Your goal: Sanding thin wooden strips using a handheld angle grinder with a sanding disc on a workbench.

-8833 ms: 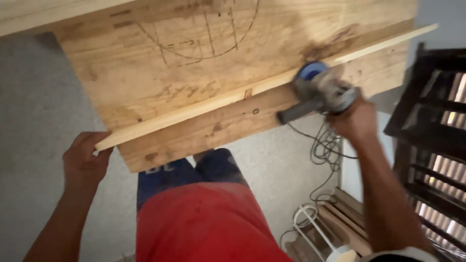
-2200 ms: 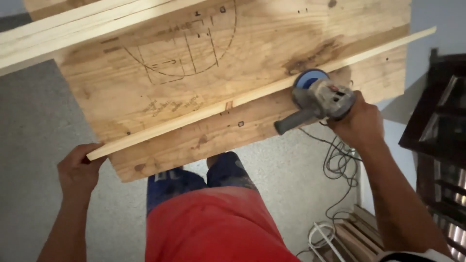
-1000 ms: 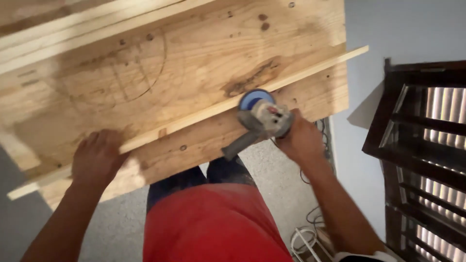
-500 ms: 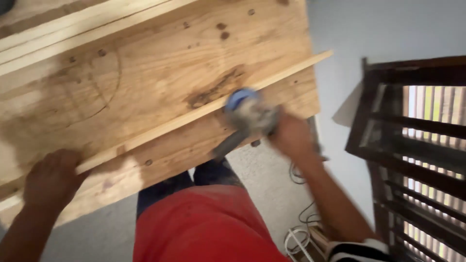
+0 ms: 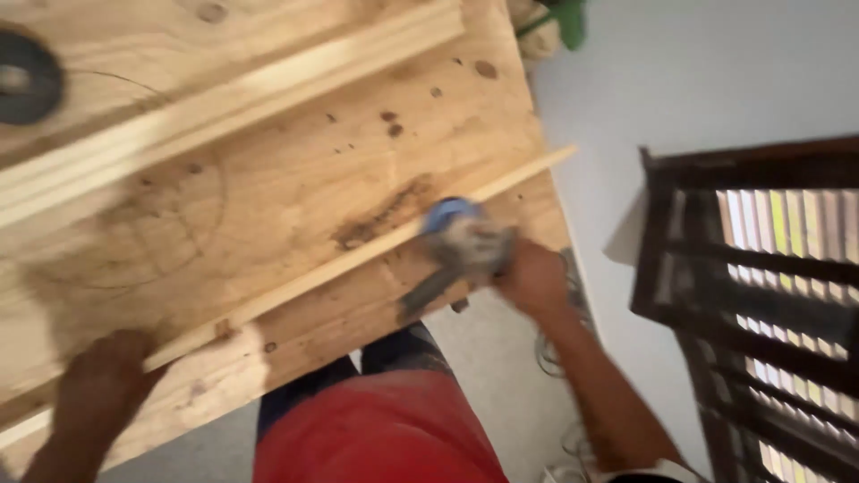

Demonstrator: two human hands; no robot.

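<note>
A thin pale wooden strip (image 5: 340, 264) lies diagonally across a wide plywood worktop (image 5: 295, 179). My left hand (image 5: 103, 389) presses down on the strip near its lower left end. My right hand (image 5: 532, 277) grips a grey angle grinder (image 5: 465, 246) with a blue disc (image 5: 447, 215) that rests against the strip near a dark stain. The grinder's black side handle (image 5: 425, 291) points down and left. The picture is blurred by motion.
Several longer pale battens (image 5: 224, 103) lie along the top's far side, with a dark round object (image 5: 27, 76) at the upper left. A dark slatted wooden frame (image 5: 752, 295) stands at the right. A cable (image 5: 555, 353) hangs over grey carpet below.
The view has swung up and left. My left hand slid from the strip's end onto the strip over the worktop. The grinder stays on the strip by the stain.
</note>
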